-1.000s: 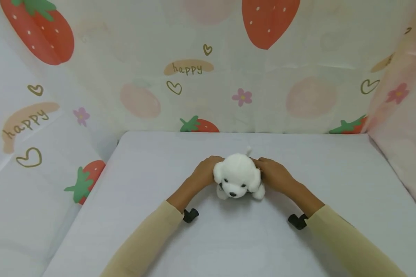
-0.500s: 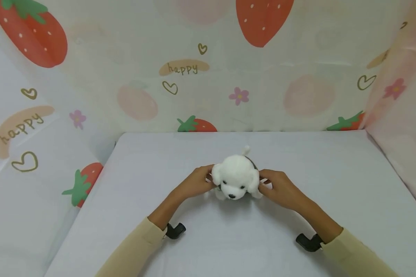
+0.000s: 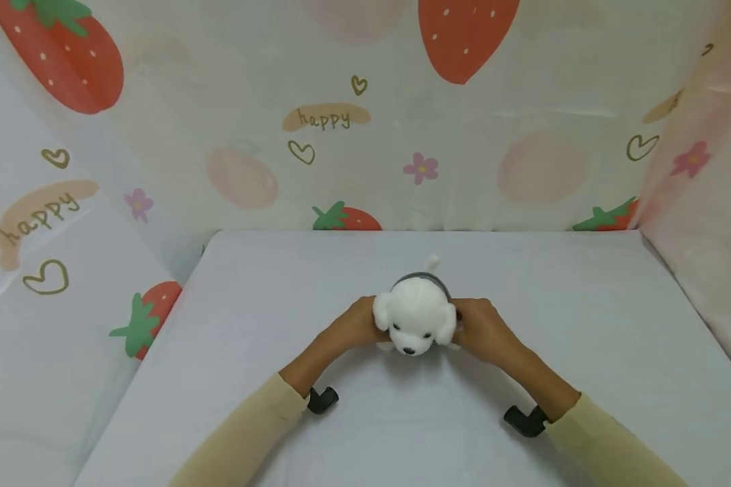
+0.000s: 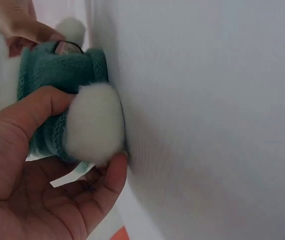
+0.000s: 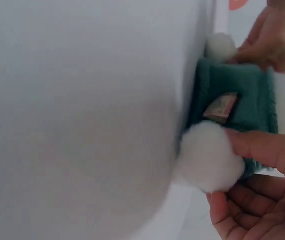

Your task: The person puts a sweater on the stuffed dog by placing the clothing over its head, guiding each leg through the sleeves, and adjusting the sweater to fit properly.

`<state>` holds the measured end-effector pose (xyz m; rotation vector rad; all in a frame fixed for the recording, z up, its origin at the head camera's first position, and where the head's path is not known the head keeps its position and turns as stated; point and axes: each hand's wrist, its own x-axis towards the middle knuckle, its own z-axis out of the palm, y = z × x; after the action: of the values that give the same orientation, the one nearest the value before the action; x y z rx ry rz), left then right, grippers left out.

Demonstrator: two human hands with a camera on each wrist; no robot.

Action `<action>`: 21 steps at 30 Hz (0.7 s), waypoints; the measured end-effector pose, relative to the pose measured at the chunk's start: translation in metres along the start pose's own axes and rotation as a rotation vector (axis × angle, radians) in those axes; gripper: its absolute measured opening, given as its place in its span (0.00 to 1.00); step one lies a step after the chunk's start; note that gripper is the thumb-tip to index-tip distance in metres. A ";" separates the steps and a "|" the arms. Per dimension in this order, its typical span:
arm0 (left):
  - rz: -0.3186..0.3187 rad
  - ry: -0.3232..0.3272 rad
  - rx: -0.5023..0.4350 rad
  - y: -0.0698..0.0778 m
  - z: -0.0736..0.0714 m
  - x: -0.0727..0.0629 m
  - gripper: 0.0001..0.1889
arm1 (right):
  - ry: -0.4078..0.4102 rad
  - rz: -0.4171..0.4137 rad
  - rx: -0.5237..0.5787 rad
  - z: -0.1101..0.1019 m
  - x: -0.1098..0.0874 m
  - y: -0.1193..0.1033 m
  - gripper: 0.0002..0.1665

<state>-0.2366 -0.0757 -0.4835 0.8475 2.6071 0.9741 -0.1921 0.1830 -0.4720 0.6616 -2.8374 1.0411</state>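
Note:
A white plush dog (image 3: 417, 314) sits on the white table, its face towards me and its tail up behind. In the left wrist view it wears a green knitted sweater (image 4: 57, 70) with a small patterned patch on the front. My left hand (image 3: 356, 325) holds one fluffy white front leg (image 4: 96, 124), thumb on one side and fingertips on the other. The other front leg (image 5: 211, 157) lies between the thumb and fingers of my right hand (image 3: 482, 330). From the head view, the dog's head and ears hide most of my fingertips.
The white tabletop (image 3: 414, 426) spreads around the dog. A cloth backdrop (image 3: 463, 128) with printed strawberries, hearts and flowers stands behind the table and at both sides. Black wrist mounts (image 3: 323, 400) stick out near the sleeves.
Both hands have come forward from the dog's back, moved off its sides, then closed in on its front legs. The dog's head is tipped slightly lower, and a dark band shows behind it.

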 end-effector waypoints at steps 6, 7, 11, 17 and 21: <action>-0.048 -0.004 0.094 0.007 -0.002 -0.001 0.13 | -0.026 0.002 -0.026 -0.001 0.003 0.001 0.08; -0.066 -0.004 0.108 0.008 -0.003 -0.003 0.13 | -0.028 0.013 -0.045 -0.001 0.002 0.001 0.09; -0.076 -0.003 0.204 0.013 -0.007 -0.013 0.20 | 0.008 0.058 -0.112 -0.002 -0.010 -0.003 0.21; 0.064 0.089 0.251 0.009 -0.010 -0.011 0.52 | 0.059 0.060 0.053 -0.004 -0.017 -0.007 0.10; 0.215 0.129 0.062 0.000 -0.005 -0.003 0.53 | -0.053 0.154 0.223 0.002 -0.016 -0.007 0.03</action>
<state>-0.2362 -0.0807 -0.4795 1.1356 2.7087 1.0381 -0.1747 0.1825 -0.4722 0.4964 -2.8816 1.3992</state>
